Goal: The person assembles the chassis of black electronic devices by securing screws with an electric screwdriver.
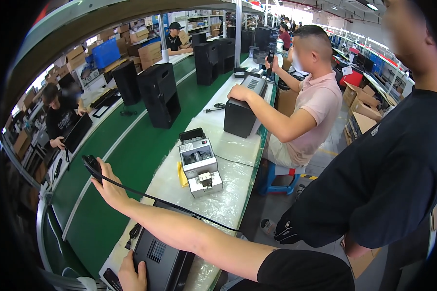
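Observation:
A black corded hand tool (92,167), its exact kind unclear, is held in my right hand (110,186), raised out over the green conveyor. Its black cable (179,209) trails back above my forearm. Low in the view, my left hand (132,275) grips the edge of a black box (160,254) with a slotted vent, thumb and fingers at its side. My right forearm hides part of this box. A coiled black cord (134,233) lies beside it. Farther along the bench stands a pale machine like a screw feeder (199,162), with an open top compartment.
Clear plastic sheeting (228,169) covers the bench. Tall black speaker cabinets (159,94) stand on the green conveyor (126,145). A seated co-worker (315,92) holds a similar black box (243,114) and a black tool. Another person (374,169) stands close at right. Someone works across the conveyor.

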A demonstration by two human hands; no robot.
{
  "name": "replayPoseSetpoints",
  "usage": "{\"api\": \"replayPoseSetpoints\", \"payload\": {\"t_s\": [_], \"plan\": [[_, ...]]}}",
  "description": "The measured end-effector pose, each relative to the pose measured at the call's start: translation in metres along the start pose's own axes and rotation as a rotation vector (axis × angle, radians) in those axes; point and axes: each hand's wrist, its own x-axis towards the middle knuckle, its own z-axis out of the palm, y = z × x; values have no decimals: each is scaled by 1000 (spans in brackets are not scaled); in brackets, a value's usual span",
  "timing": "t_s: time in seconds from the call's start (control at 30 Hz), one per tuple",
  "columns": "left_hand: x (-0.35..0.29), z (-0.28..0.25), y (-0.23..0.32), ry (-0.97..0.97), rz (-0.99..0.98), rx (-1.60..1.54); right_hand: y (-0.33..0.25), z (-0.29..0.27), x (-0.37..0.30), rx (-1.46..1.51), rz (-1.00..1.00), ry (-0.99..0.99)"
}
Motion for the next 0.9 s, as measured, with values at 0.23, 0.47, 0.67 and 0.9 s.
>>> {"api": "replayPoseSetpoints", "payload": {"t_s": [0.23, 0.47, 0.67, 0.9], "plan": [[3, 0, 3, -30, -47, -9, 3, -1, 0, 4, -14, 20], [2, 2, 2, 39, 16, -29, 0, -2, -1, -15, -62, 61], [-1, 3, 1, 60, 21, 3, -5, -2, -2, -33, -62, 28], [-29, -8, -15, 266, -406, -35, -13, -8, 1, 39, -70, -11]]}}
